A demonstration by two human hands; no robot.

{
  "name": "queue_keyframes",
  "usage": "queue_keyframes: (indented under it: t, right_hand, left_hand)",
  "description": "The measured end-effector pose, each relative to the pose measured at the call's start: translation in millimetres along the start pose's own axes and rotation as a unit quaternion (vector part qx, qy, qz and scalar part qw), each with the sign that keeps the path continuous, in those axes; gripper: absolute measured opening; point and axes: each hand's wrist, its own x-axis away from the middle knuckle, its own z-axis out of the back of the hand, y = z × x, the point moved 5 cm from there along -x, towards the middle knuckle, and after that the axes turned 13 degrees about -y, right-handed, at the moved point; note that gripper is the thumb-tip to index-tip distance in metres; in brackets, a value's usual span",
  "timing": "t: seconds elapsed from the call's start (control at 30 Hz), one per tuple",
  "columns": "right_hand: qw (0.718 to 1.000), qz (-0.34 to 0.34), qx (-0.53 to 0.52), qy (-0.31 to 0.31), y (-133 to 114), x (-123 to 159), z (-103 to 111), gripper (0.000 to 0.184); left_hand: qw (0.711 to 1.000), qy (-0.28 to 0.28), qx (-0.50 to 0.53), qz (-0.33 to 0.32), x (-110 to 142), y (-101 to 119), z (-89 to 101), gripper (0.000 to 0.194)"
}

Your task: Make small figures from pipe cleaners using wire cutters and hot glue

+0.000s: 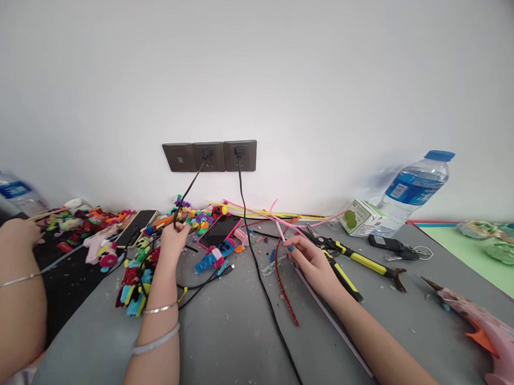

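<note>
My left hand (174,240) is closed at the back of the table, its fingers pinched on a black cable (189,188) that runs down from the wall socket. Beneath that wrist lie striped pipe-cleaner pieces (135,286) in red, blue and yellow. My right hand (305,258) is closed too, with thumb and fingers around a long, pale pink-white strip (333,319) that slants toward the table's front. Just left of those fingers is a dark red glittery pipe cleaner (282,282). A blue and pink pipe-cleaner figure (217,255) rests between the hands.
Yellow-handled pliers (366,262), car keys (395,248), a green-white box (360,217) and a water bottle (414,188) stand or lie at right. A pink glue gun (488,324) is at front right. Another person's arm (17,299) reaches in at left. A second black cable (260,272) crosses the table.
</note>
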Motion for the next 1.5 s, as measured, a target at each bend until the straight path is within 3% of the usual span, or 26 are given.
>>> queue_keyframes:
  t: [0.13, 0.17, 0.23, 0.3, 0.4, 0.47, 0.5, 0.57, 0.63, 0.67, 0.77, 0.87, 1.0, 1.1, 1.17, 1.33, 1.5]
  right_hand:
    - [1.000, -0.010, 0.010, -0.001, 0, 0, 0, 0.024]
    - [1.000, -0.010, 0.012, 0.001, 0, 0, 0, 0.024]
    - [1.000, -0.008, 0.014, 0.002, 0, 0, 0, 0.025]
    - [1.000, -0.006, 0.013, 0.001, 0, 0, 0, 0.025]
    - [1.000, -0.004, 0.009, -0.004, 1, 1, -1, 0.025]
    - [1.000, -0.001, 0.006, -0.004, 1, 1, -1, 0.025]
    - [1.000, -0.001, 0.005, -0.004, 1, 1, -1, 0.025]
    - [1.000, -0.003, 0.005, -0.004, 1, 1, -1, 0.025]
    - [1.000, -0.005, 0.007, -0.003, 1, 1, -1, 0.025]
    - [1.000, -0.006, 0.009, -0.002, 0, 1, -1, 0.025]
    - [1.000, -0.005, 0.012, -0.001, -1, 1, -1, 0.026]
    - [1.000, -0.005, 0.012, -0.003, -3, 0, -2, 0.025]
    - [1.000, -0.009, 0.018, -0.009, -5, 0, -2, 0.025]
    - [1.000, -0.008, 0.022, -0.009, -7, 0, -2, 0.024]
    - [1.000, -0.005, 0.018, -0.007, -8, 0, -2, 0.023]
    - [1.000, 0.007, 0.004, 0.015, -4, -1, 1, 0.019]
    - [0.989, 0.020, 0.046, 0.138, 4, 0, 22, 0.016]
  left_hand:
    - [0.994, -0.093, 0.061, 0.016, 13, 14, -15.9, 0.040]
    - [0.984, -0.118, 0.126, 0.039, 15, 15, -18.5, 0.043]
    - [0.953, -0.144, 0.252, 0.092, 18, 15, -19.6, 0.046]
    - [0.910, -0.142, 0.379, 0.094, 18, 18, -15.4, 0.047]
    - [0.850, -0.121, 0.510, 0.046, 15, 26, -6.8, 0.037]
    - [0.828, -0.121, 0.548, 0.002, 16, 36, -6.8, 0.025]
    - [0.830, -0.123, 0.543, -0.020, 19, 42, -9.2, 0.019]
    - [0.867, -0.142, 0.473, -0.073, 28, 57, -19.4, 0.016]
    - [0.920, -0.162, 0.317, -0.162, 41, 75, -34.0, 0.020]
    - [0.933, -0.188, 0.217, -0.218, 49, 84, -44.7, 0.021]
    - [0.910, -0.218, -0.019, -0.352, 73, 99, -74.7, 0.030]
    - [0.883, -0.233, -0.157, -0.376, 81, 95, -96.0, 0.033]
    - [0.866, -0.224, -0.248, -0.372, 82, 91, -106.4, 0.027]
    - [0.876, -0.211, -0.243, -0.359, 80, 93, -105.8, 0.022]
    - [0.898, -0.197, -0.193, -0.343, 76, 94, -102.2, 0.020]
    - [0.964, -0.091, 0.056, -0.242, 59, 86, -80.2, 0.017]
    - [0.952, -0.018, 0.257, -0.163, 45, 74, -61.0, 0.026]
